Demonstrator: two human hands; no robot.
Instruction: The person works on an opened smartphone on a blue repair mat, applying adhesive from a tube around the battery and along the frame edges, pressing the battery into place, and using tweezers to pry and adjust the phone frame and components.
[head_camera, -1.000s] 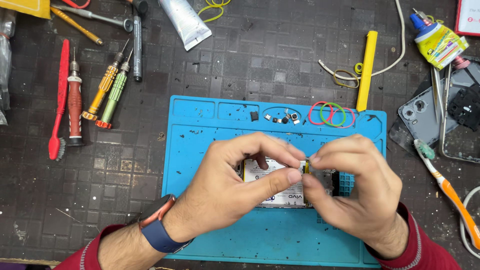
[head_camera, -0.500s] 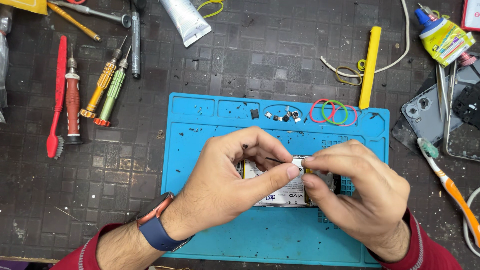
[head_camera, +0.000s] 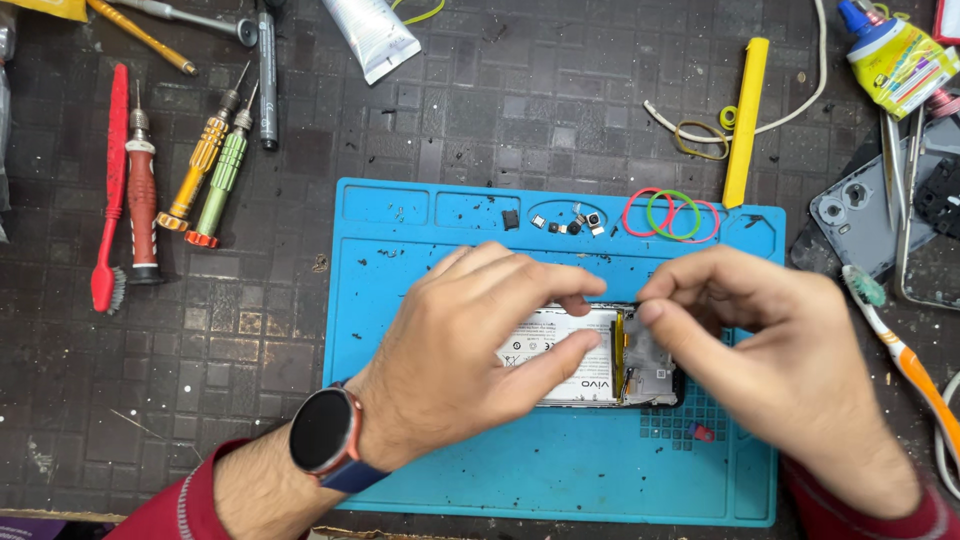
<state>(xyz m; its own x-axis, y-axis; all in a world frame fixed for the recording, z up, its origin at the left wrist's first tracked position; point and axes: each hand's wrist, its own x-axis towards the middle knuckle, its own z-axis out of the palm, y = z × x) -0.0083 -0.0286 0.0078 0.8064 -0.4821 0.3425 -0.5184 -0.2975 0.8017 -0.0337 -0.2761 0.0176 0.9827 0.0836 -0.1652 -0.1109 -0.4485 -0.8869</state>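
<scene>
Since the frame one second earlier, your two hands had separated slightly: there your fingertips met in a tight cluster over the right end of the opened phone (head_camera: 590, 355), whereas now a narrow gap showed between your left hand (head_camera: 480, 350) and your right hand (head_camera: 770, 370), exposing the yellow strip beside the white battery (head_camera: 560, 350) and part of the board section at the phone's right end. Judged from this, the fine pinching work at that spot had eased or shifted, but no part had visibly come free. Your left hand lay over the left and middle of the phone, thumb pressed along the battery's lower face and forefinger curled at its upper edge, so it was bracing the device rather than closed around it. Your right hand was closed in a pinch with thumb and forefinger tips together just above the phone's upper right edge; whether anything was held between them could not be told. The phone rested flat near the centre of the blue work mat (head_camera: 400, 460), slightly toward its right half, beneath both hands. Small loose parts (head_camera: 565, 222) sat in the mat's top-edge recess, with coloured rubber bands (head_camera: 670, 213) toward its top right corner. The screwdrivers (head_camera: 205, 170) lay well apart, off the mat's left edge, and the yellow pry tool (head_camera: 747, 120) lay beyond its top right corner.
</scene>
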